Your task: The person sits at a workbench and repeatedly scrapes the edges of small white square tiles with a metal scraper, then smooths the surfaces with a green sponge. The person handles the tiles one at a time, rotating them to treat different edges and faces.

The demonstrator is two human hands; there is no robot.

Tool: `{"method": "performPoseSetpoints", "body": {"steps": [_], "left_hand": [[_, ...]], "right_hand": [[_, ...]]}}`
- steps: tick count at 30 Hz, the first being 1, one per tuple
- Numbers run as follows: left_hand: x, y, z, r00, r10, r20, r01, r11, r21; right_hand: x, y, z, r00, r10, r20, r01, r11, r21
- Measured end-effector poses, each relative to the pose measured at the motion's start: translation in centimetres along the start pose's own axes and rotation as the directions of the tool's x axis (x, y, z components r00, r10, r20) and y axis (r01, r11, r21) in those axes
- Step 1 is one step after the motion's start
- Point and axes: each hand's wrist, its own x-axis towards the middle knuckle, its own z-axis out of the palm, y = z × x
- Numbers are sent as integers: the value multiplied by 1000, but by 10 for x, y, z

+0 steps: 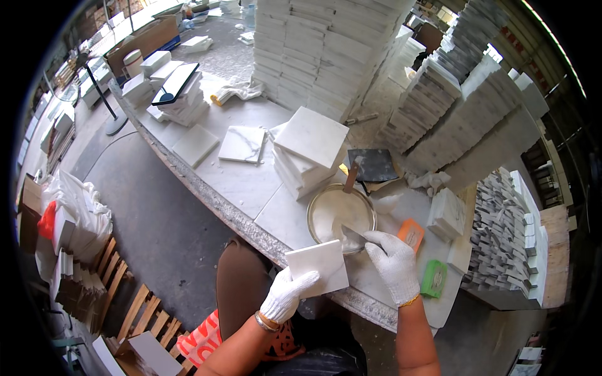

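A square white marble tile is tilted up in my gloved left hand, gripped along its lower left side above the table's front edge. My gloved right hand closes around a putty knife, whose blade is at the near rim of a round metal bowl. Pale paste covers the inside of this bowl. Another tool, a brown wooden handle, leans on the bowl's far rim. Just beyond stands a short stack of white tiles. The putty knife's handle is mostly hidden in the glove.
Right of the bowl lie an orange box, a green box and a tile block. A black sheet is behind it. Tall marble stacks rise at the back. Two loose tiles and a phone-like device are left.
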Motion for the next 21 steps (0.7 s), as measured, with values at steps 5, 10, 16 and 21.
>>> {"method": "performPoseSetpoints", "body": {"steps": [5, 10, 16, 21], "left_hand": [[3, 0, 2, 1000, -1, -9, 1, 1000, -1], [3, 1, 5, 1000, -6, -25, 6, 1000, 6], [3, -1, 1, 999, -4, -33, 5, 1000, 12], [2, 3, 3, 999, -31, -27, 32, 999, 25]], "right_hand": [[8, 4, -14, 988, 150, 25, -152, 976, 158], [13, 14, -15, 975, 204, 94, -220, 949, 227], [17, 16, -8, 926, 302, 224, -370, 843, 391], [16, 10, -12, 868, 413, 275, -496, 744, 448]]}}
